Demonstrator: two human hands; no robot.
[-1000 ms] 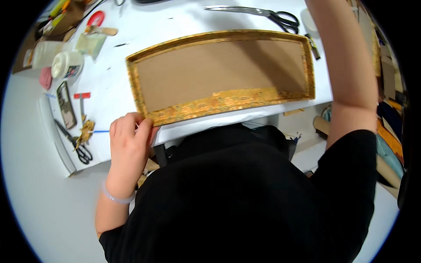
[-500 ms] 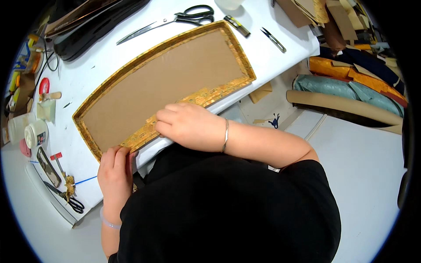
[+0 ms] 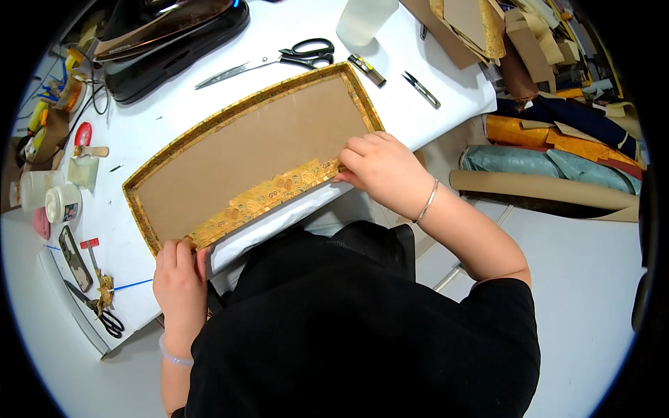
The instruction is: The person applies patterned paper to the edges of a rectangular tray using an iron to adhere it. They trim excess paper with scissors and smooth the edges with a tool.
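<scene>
A shallow fan-shaped box tray lies on the table, its bottom brown board and its walls wrapped in gold patterned brocade. Along the near side, a wide brocade strip lies over the wall and onto the bottom. My left hand pinches the near left corner, thumb outside and fingers over the rim. At the near right corner, my right hand is closed on the wall, fingers inside and thumb beneath the edge. The fingers partly hide both corners.
Behind the tray lie black-handled scissors, a lighter, small thread snips and a translucent container. An iron stands at far left. On the left are a white jar and a phone. Fabric rolls lie right.
My right hand has slid right along the near wall, from its middle to the right corner. The left hand keeps its hold on the left corner. The view has shifted slightly.
</scene>
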